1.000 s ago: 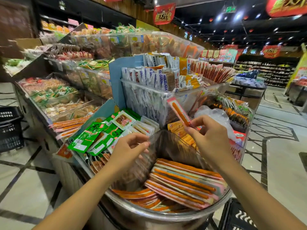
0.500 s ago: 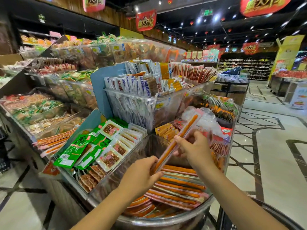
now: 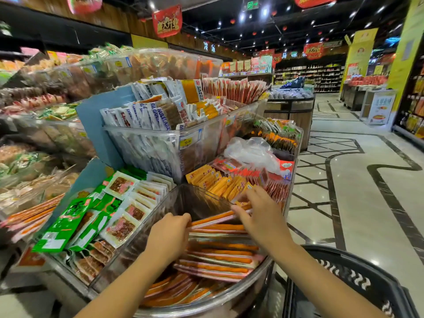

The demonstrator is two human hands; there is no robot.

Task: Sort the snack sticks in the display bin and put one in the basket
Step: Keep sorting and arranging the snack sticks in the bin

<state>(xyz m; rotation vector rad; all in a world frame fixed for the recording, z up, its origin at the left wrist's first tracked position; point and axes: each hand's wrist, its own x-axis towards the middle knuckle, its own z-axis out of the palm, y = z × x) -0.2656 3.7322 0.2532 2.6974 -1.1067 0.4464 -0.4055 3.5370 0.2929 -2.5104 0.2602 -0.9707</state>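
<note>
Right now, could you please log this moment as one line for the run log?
left hand: pinches snack stick left end | right hand: holds right end | stick level over stack in display bin | basket: untouched

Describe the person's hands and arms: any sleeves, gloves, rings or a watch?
Nothing worn shows. The left hand and right hand have no gloves, rings or watch. Both forearms are uncovered to the frame's edge, with no sleeve in view.
</note>
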